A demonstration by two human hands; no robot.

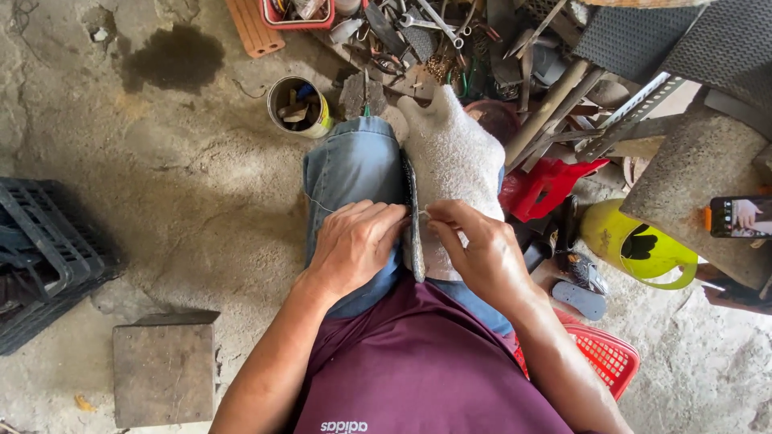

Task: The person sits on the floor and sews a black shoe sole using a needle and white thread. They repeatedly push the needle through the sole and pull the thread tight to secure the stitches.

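Note:
A narrow dark sole-like piece (413,210) stands on edge between my jean-clad knees, beside a white cloth (450,153) draped over my right thigh. My left hand (356,243) rests on my left thigh with its fingertips pressed against the piece. My right hand (474,241) lies on the cloth and pinches a thin light thread (420,213) at the piece's edge. What else either hand holds is too small to tell.
A tin can (298,105) of bits stands ahead on the concrete floor. Tools and metal scraps (450,36) pile beyond it. A black crate (44,257) is left, a wooden block (165,370) near left, a red basket (607,358) and yellow jug (631,245) right.

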